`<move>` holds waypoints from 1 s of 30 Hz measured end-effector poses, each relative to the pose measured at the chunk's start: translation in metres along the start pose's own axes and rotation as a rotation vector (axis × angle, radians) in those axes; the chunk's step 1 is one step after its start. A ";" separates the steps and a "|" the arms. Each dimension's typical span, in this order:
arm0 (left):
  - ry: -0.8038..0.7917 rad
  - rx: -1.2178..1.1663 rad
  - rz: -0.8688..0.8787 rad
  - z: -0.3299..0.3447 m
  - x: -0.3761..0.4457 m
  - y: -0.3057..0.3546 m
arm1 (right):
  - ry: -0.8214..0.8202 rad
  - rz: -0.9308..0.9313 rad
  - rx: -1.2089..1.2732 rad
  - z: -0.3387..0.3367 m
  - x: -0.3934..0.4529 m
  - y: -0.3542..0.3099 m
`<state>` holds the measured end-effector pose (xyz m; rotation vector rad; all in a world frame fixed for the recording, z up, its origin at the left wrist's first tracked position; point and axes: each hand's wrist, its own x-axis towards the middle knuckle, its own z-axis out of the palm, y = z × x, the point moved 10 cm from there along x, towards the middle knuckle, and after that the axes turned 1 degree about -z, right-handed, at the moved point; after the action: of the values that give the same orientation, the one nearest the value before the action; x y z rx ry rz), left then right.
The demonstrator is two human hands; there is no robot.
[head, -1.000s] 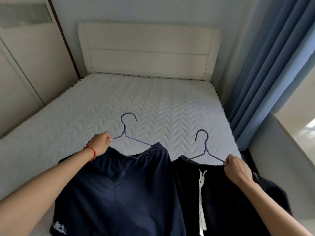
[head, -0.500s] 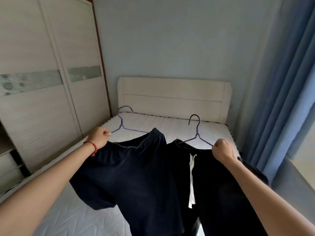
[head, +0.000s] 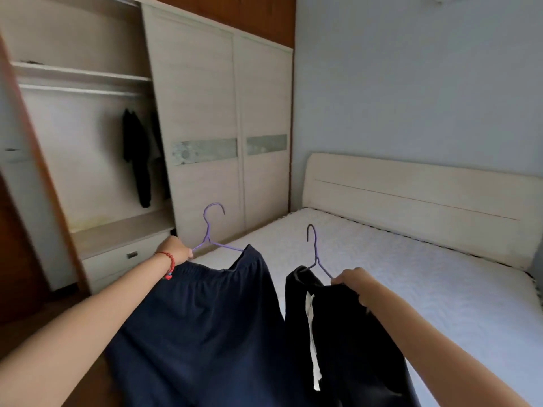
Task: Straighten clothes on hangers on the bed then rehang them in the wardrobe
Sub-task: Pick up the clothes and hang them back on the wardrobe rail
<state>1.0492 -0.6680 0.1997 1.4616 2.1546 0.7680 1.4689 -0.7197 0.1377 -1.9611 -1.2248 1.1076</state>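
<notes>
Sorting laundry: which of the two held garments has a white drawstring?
The black shorts held by the right hand; the navy shorts show none.

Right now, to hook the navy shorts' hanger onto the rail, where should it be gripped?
Grip the purple hanger on its bare left shoulder wire, from below-left, where the left hand holds it. That leaves the upright hook free, and the navy shorts cover the rest.

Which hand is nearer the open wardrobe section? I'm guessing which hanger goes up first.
Left. The left hand, gripping the purple hanger, is just in front of the open wardrobe section; the right hand is over by the bed.
</notes>
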 end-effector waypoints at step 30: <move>0.531 -0.711 -0.136 -0.352 0.173 -0.315 | -0.224 -0.590 0.220 0.443 0.004 -0.448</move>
<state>0.5490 -0.6710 0.2541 0.7843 1.9461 1.7890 0.8900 -0.5113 0.2744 -1.2138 -1.5846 1.1010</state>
